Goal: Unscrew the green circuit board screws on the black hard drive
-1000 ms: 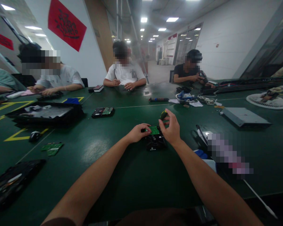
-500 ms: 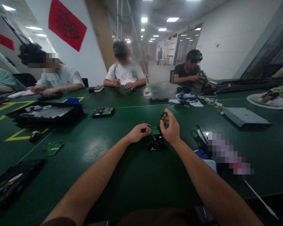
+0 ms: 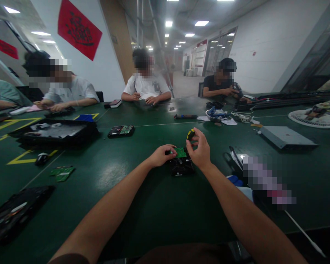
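A black hard drive [image 3: 182, 168] lies on the green table in front of me, its green circuit board [image 3: 180, 152] facing up at the far end. My left hand [image 3: 162, 155] grips the drive's left side, fingers curled at the board's edge. Above the drive's right side, my right hand [image 3: 200, 149] is closed round a screwdriver with a yellow and black handle [image 3: 191, 134]. The handle points up and slightly away; its tip is hidden behind my fingers.
Another hard drive [image 3: 121, 131] lies farther off. To the left are a black tray [image 3: 55, 130], a loose green board [image 3: 62, 173] and a black casing [image 3: 19, 212]. A grey metal box [image 3: 287, 137] stands right. Several people sit across the table.
The screwdriver handle has turned a little in my right hand, showing its yellow parts differently. My left hand and the hard drive stay in place.
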The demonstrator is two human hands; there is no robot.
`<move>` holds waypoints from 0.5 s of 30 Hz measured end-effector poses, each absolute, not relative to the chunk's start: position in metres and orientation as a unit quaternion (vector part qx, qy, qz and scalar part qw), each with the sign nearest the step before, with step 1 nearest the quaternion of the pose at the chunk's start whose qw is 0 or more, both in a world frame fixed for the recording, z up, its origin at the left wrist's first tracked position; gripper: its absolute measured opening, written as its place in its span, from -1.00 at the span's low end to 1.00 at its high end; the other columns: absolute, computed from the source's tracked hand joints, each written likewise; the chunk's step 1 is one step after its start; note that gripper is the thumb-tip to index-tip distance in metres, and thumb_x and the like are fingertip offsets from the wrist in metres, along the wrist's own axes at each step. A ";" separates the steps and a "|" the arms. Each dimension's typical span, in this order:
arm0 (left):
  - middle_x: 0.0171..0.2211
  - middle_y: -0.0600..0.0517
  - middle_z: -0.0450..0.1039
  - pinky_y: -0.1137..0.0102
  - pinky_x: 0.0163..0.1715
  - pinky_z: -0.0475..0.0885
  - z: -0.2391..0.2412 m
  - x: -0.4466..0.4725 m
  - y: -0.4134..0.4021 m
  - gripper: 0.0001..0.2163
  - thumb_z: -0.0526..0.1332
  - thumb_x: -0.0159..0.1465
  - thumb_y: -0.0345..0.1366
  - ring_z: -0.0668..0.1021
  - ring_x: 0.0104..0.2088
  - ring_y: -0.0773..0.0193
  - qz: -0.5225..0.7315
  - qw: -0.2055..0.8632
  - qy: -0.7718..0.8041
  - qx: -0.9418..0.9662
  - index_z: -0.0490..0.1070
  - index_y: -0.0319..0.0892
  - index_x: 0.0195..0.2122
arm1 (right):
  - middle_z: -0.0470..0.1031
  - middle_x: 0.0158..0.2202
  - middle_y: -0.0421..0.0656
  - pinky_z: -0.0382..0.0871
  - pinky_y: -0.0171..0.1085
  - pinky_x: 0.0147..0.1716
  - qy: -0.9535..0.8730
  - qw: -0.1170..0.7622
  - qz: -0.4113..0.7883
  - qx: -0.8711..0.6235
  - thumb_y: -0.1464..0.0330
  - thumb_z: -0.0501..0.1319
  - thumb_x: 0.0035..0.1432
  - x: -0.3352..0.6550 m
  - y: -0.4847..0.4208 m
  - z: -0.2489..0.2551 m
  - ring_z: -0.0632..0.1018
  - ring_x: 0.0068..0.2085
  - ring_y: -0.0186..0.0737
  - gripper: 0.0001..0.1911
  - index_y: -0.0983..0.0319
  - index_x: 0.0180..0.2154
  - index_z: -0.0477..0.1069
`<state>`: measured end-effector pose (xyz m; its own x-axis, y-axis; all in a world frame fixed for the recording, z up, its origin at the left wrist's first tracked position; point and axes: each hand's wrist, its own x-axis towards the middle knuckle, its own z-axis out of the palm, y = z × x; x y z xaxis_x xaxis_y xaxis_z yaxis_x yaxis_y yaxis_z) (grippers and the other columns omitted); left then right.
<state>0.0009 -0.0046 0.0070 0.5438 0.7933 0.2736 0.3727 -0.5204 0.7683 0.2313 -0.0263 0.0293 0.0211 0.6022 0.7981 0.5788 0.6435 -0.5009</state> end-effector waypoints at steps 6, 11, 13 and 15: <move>0.15 -0.13 0.50 0.02 0.31 0.27 0.005 0.000 -0.003 -0.90 0.34 0.31 -0.29 0.51 0.21 0.04 0.319 0.339 0.359 0.809 0.62 -0.15 -0.18 | 0.43 0.15 0.06 0.69 -0.12 -0.31 -0.707 0.571 0.007 -0.418 0.29 0.23 0.32 0.231 -0.028 0.032 0.62 -0.11 -0.07 -0.35 0.10 0.38 0.12; 0.15 -0.13 0.50 0.04 0.31 0.28 0.004 0.000 -0.002 -0.89 0.36 0.30 -0.27 0.50 0.21 0.03 0.316 0.339 0.360 0.810 0.62 -0.14 -0.18 | 0.42 0.15 0.07 0.70 -0.08 -0.29 -0.704 0.570 0.002 -0.425 0.30 0.23 0.32 0.231 -0.027 0.031 0.62 -0.12 -0.06 -0.33 0.11 0.38 0.10; 0.16 -0.13 0.49 0.04 0.31 0.28 0.004 0.000 -0.002 -0.88 0.35 0.31 -0.26 0.51 0.20 0.04 0.315 0.337 0.361 0.810 0.62 -0.15 -0.18 | 0.43 0.11 0.06 0.70 -0.06 -0.28 -0.702 0.569 -0.012 -0.428 0.28 0.25 0.31 0.231 -0.027 0.031 0.61 -0.14 -0.06 -0.34 0.12 0.37 0.13; 0.15 -0.13 0.50 0.04 0.31 0.28 0.005 0.000 -0.003 -0.89 0.35 0.31 -0.27 0.52 0.20 0.04 0.316 0.336 0.360 0.811 0.62 -0.15 -0.19 | 0.43 0.08 0.05 0.70 -0.05 -0.28 -0.703 0.568 -0.019 -0.428 0.27 0.25 0.30 0.232 -0.028 0.032 0.59 -0.14 -0.05 -0.35 0.11 0.36 0.15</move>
<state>0.0000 -0.0025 0.0047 0.5414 0.7961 0.2703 0.3710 -0.5147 0.7729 0.2316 -0.0278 0.0319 0.0106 0.5798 0.8147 0.6226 0.6338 -0.4591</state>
